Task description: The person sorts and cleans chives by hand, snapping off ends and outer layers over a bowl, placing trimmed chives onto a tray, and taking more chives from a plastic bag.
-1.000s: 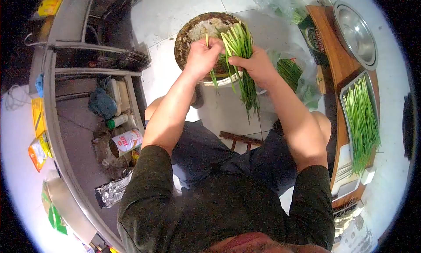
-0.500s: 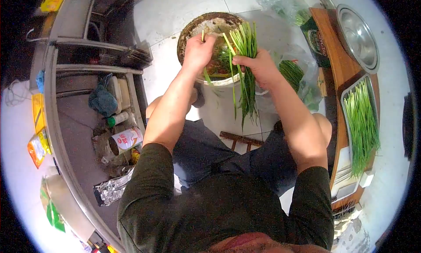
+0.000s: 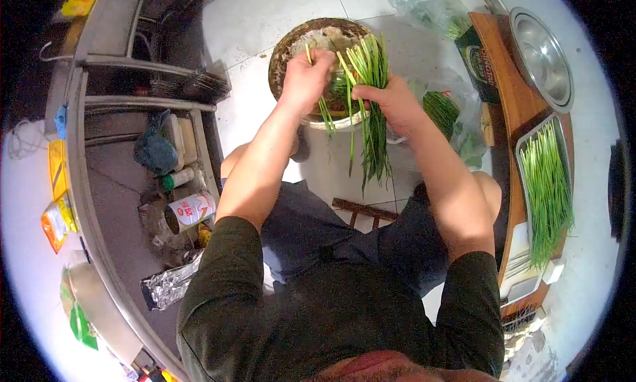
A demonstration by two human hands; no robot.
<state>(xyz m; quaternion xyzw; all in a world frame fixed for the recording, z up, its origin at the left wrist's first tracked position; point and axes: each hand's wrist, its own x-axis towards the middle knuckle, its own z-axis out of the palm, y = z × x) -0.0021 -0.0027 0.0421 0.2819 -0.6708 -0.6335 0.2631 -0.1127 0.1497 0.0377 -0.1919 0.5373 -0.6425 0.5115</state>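
Currently, bunch of green stalks (image 3: 374,60): in the grasp of the right hand (image 3: 397,105); thumb laid across the upper part, fingers behind it and mostly hidden
Thin stalks (image 3: 324,113): a few, pinched in the closed left hand (image 3: 306,82); exact count cannot be told; pale ends show above the fist, green tips below
Long axis: bunch runs away from the body, pale ends far, dark green tips trailing toward the lap; thin stalks lie roughly parallel, slightly slanted
Hand to bunch: left hand on its left side, a narrow gap between; right hand nearer, touching; a few stalks splay from the bunch into that gap
Bin (image 3: 343,123): beneath the left hand and beside the bunch, which overlaps its right rim in view; plant scraps and dark matter inside
Bagged stalks (image 3: 439,113): in clear plastic, right of the right hand, apart from it
Bench (image 3: 501,74): wooden, at far right; carries a metal bowl (image 3: 540,57) and a tray (image 3: 521,158) with laid-out stalks (image 3: 544,190), their length roughly along the tray
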